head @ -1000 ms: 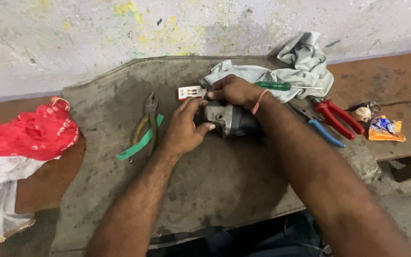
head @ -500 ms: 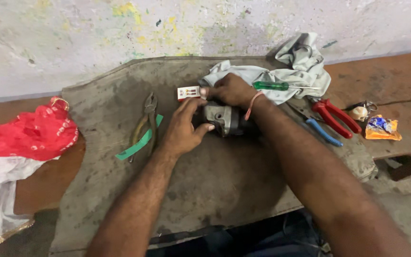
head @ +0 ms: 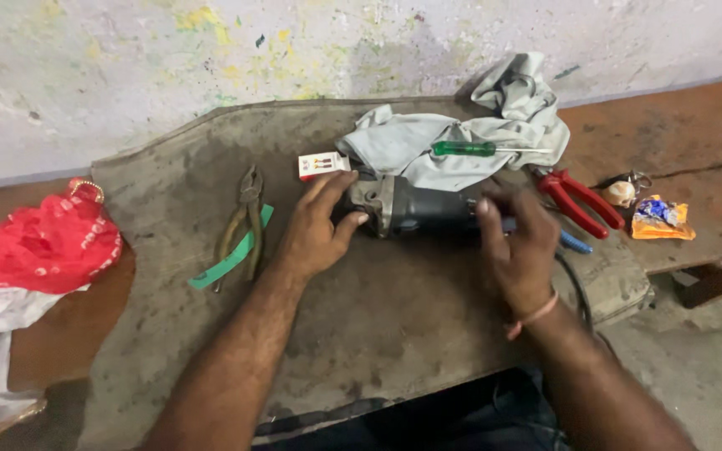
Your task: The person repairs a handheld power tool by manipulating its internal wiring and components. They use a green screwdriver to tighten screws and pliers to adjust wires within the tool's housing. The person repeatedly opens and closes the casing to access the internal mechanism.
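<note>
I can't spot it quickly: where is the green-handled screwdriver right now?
In the head view the green-handled screwdriver lies on the grey cloth, right of centre, just behind the dark power tool and left of the red pliers.

The tool [head: 415, 209] has a matt dark casing and dull metal head; the rag [head: 461, 142] is soft cloth; the mat [head: 394, 334] rough; the pliers [head: 582, 200] glossy-handled.

2 pliers [head: 244, 221], 1 screwdriver [head: 465, 149], 1 grey motor [head: 424, 213].

grey cloth [head: 428, 150] | green screwdriver [head: 463, 149] | red pliers [head: 580, 200] | red cloth [head: 43, 246]
</note>
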